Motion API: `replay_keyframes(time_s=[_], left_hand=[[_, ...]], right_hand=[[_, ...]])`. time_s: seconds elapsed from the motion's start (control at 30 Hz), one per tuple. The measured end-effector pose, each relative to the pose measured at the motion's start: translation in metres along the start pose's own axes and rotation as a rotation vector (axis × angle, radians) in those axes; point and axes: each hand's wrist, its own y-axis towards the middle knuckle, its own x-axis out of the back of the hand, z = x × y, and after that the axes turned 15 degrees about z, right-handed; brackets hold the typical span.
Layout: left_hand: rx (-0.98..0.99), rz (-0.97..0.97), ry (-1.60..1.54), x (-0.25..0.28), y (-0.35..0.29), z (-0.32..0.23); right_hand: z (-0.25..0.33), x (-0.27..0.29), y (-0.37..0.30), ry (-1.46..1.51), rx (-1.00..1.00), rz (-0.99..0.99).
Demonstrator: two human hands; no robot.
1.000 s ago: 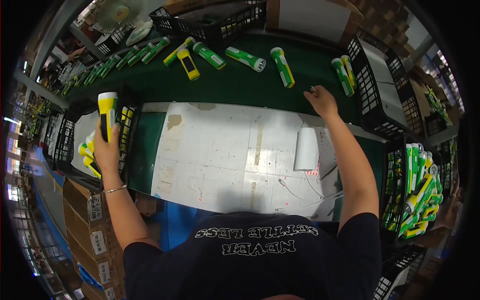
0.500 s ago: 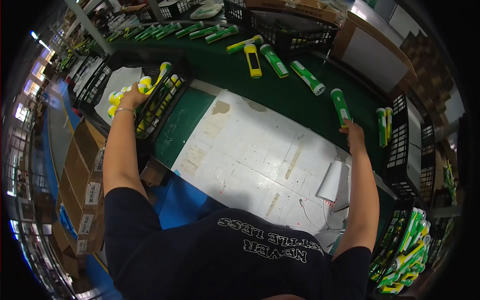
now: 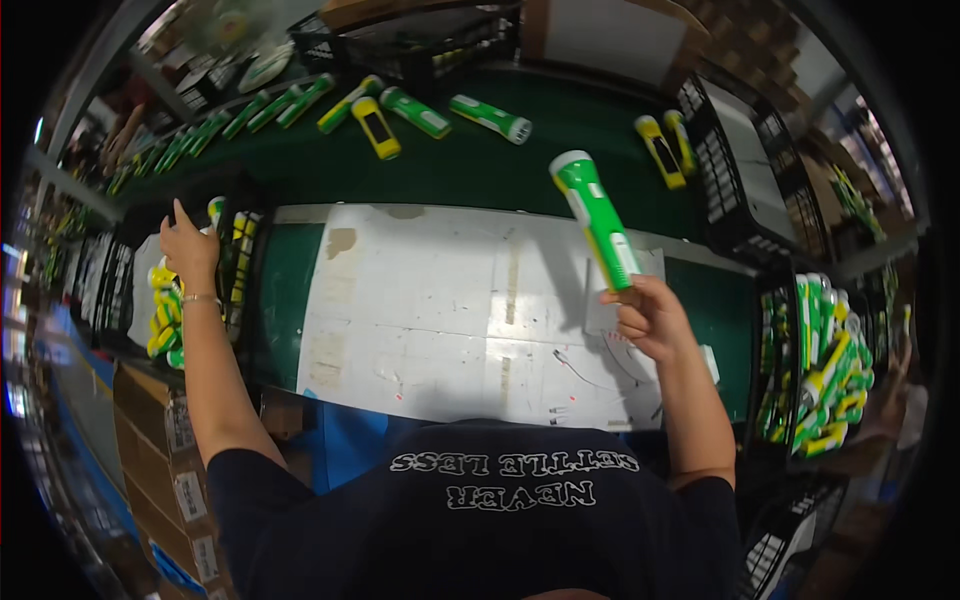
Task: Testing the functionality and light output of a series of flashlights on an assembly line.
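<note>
My right hand point(image 3: 648, 318) is closed around the tail end of a green flashlight point(image 3: 597, 225) with a white head. The flashlight is raised above the right part of a white work board point(image 3: 430, 300), its head pointing away from me. Over a black crate at the left, my left hand point(image 3: 190, 248) has its fingers spread and seems to hold nothing. Yellow and green flashlights point(image 3: 165, 310) lie in that crate beneath and beside the left wrist; the hand and forearm hide some of them.
Several green and yellow flashlights lie along a green belt point(image 3: 580, 170) beyond the board. A black crate point(image 3: 725, 165) stands at the far right; another beside the board's right is heaped with flashlights point(image 3: 825, 370). A white cable point(image 3: 590, 375) lies on the board. Cardboard boxes point(image 3: 165, 470) are at lower left.
My right hand has lifted the green flashlight off the belt and brought it nearer, over the board. My left hand has opened away from the flashlights it was touching. The view has turned right.
</note>
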Motion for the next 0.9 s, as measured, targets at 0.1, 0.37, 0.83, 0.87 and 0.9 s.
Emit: replay_keyframes(time_s=[0.1,0.37,0.83,0.87,0.9], left_hand=[[-0.595,-0.166,-0.503,0.035,-0.051,-0.114],[0.03,1.711,-2.189,0.065,-0.267,-0.31],[0.002,1.901,-2.034,0.064,-0.294,-0.302],[0.003,1.917,-2.04,0.06,-0.295,-0.302],[0.008,1.934,-2.045,0.057,-0.297,-0.301]], right_hand=[[-0.035,-0.038,0.004,-0.202,0.069,-0.098],[-0.115,-0.056,-0.003,-0.64,0.222,-0.206],[-0.124,-0.038,-0.052,-0.677,0.233,-0.146],[-0.124,-0.033,-0.054,-0.726,0.232,-0.166],[-0.124,-0.031,-0.055,-0.773,0.229,-0.187]])
